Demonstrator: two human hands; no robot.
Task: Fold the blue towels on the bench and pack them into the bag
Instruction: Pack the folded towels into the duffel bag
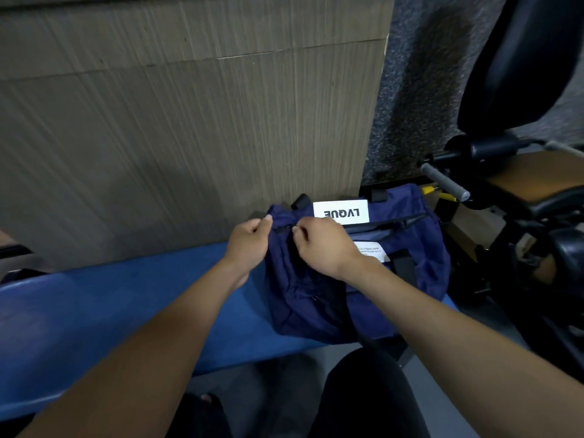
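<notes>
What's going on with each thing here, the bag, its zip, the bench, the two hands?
Bag: lying on the bench's right end, against the wall.
Zip: partly open to the right of the hands.
Left hand: pinching the bag's fabric beside the zip.
Right hand: pinching at the zip, probably its pull.
Bench: blue, no towels showing on it.

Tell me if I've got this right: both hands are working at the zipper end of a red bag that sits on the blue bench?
Not quite: the bag is dark navy blue, not red, as the head view shows. The rest holds: the left hand and right hand both pinch its fabric at the zipper end, and it sits on the blue bench.
</notes>
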